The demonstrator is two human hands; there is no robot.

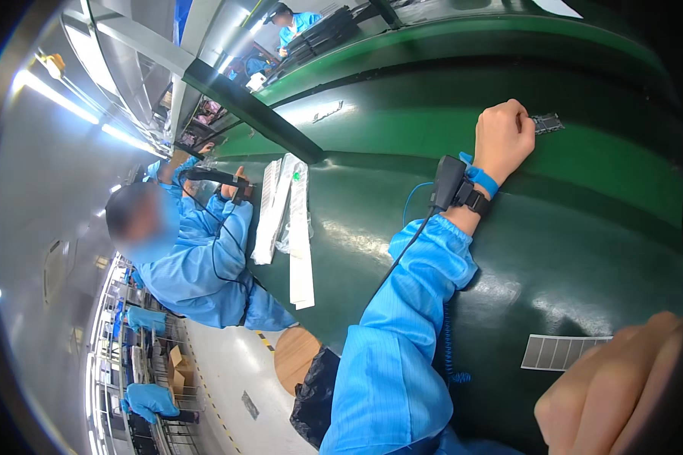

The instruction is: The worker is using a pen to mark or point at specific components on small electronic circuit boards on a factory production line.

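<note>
My left hand (502, 144) reaches far out over the green conveyor belt (402, 121), its fingers curled closed at the near end of a small dark circuit board (548, 123). The fingertips are hidden behind the knuckles. A blue wrist strap (481, 180) and a black device (451, 185) with a cable sit on that wrist. Close to the camera at the lower right, my right hand (615, 394) is closed with fingers bent; whatever it may hold is hidden. Behind it lies a strip of grey rectangular labels (561, 353), its right end covered by the hand.
Long white strips (300, 243) and plastic wrapping lie on the dark green table (357, 227) at left. Another thin part (328, 113) rests on the belt. A dark metal post (254, 114) rises beyond. A co-worker in blue (197, 265) sits at left; a coiled blue cord (449, 349) hangs beside my sleeve.
</note>
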